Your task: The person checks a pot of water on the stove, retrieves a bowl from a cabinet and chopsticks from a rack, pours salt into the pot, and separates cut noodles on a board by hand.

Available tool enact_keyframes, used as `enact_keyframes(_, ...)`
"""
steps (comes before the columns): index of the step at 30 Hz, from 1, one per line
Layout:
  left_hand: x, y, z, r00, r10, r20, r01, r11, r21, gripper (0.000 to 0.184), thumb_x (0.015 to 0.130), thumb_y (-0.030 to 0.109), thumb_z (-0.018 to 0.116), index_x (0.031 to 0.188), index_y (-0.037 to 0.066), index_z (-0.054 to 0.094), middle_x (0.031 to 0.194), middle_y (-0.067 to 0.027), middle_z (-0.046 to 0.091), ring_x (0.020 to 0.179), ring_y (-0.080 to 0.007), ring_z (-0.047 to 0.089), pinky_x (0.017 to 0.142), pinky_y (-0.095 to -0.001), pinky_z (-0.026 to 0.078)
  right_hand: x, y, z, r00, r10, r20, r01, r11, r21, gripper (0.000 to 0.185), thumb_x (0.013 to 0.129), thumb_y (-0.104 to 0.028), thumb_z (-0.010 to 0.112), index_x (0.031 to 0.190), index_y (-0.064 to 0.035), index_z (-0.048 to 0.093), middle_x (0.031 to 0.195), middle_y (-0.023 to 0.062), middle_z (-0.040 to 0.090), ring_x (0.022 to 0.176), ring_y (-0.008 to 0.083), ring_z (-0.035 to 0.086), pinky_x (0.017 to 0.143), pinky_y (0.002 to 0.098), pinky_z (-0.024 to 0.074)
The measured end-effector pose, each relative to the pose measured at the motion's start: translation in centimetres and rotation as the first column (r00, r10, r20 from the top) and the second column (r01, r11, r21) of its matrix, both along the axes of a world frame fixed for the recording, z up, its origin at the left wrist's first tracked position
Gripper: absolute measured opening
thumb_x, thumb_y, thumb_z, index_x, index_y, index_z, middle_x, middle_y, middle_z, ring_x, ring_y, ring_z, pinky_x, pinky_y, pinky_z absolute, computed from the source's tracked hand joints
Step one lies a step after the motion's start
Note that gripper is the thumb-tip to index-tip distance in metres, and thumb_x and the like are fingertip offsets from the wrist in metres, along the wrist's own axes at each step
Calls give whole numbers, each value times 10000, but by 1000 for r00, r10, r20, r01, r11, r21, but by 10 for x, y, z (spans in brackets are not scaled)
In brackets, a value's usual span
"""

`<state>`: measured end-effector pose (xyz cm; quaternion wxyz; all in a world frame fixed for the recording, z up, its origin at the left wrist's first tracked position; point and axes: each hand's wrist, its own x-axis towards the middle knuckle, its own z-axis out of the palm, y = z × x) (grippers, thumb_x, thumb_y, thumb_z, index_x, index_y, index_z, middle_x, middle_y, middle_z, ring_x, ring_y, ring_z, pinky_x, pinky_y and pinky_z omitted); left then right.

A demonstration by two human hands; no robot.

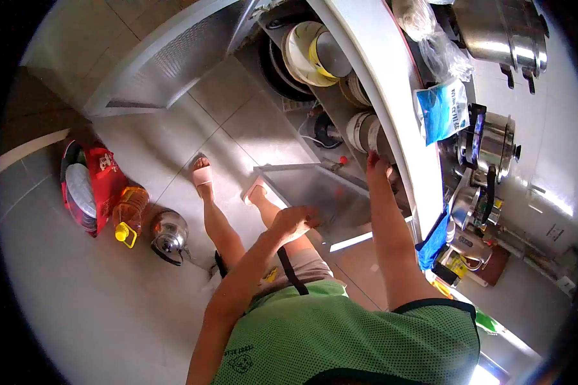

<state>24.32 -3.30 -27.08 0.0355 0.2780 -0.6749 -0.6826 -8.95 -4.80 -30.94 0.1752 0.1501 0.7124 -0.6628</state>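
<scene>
My right hand (379, 168) reaches into the open cabinet, its fingers closed at the edge of a bowl (380, 140) in a stack. The bowl's lower part is hard to see in the shade. My left hand (295, 223) hovers near the frosted cabinet door (315, 189), with loosely bent fingers and nothing held. Other plates (300, 51) and a yellow-rimmed bowl (332, 54) rest on the same shelf, farther up the view.
Another frosted door (180, 61) stands open. A kettle (169, 232), an oil bottle (130, 208) and a red bag (106, 176) sit on the floor. The white countertop (382, 83) holds a blue-and-white packet (442, 112) and pots (498, 144).
</scene>
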Motion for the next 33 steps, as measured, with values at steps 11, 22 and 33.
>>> enact_keyframes(11, -6, -14, -9, 997, 79, 18, -80, 993, 86, 330, 728, 297, 600, 995, 104, 568, 833, -101, 607, 768, -263, 586, 677, -331, 458, 46, -31, 33, 910, 402, 98, -409, 911, 62, 169, 758, -121, 509, 897, -24, 509, 745, 132, 595, 593, 223, 581, 539, 279, 515)
enact_keyframes(22, -19, -39, -17, 999, -1, 52, -2, 998, 60, 423, 791, 385, 525, 1107, 106, 492, 855, -110, 613, 820, -269, 588, 717, -329, 451, 84, -86, 33, 849, 506, 151, -523, 845, 109, 184, 755, -153, 512, 890, -29, 495, 673, 111, 593, 584, 200, 591, 456, 252, 458)
enact_keyframes(33, -21, -67, -17, 821, 568, 50, -443, 579, 685, 799, 821, 474, 469, 1321, 69, -5, 1218, -225, 360, 916, -291, 539, 796, -354, 437, 124, -75, 61, 345, 891, 296, -925, 269, 267, 264, 786, -197, 487, 978, -16, 509, 670, 72, 553, 436, 133, 516, 403, 253, 428)
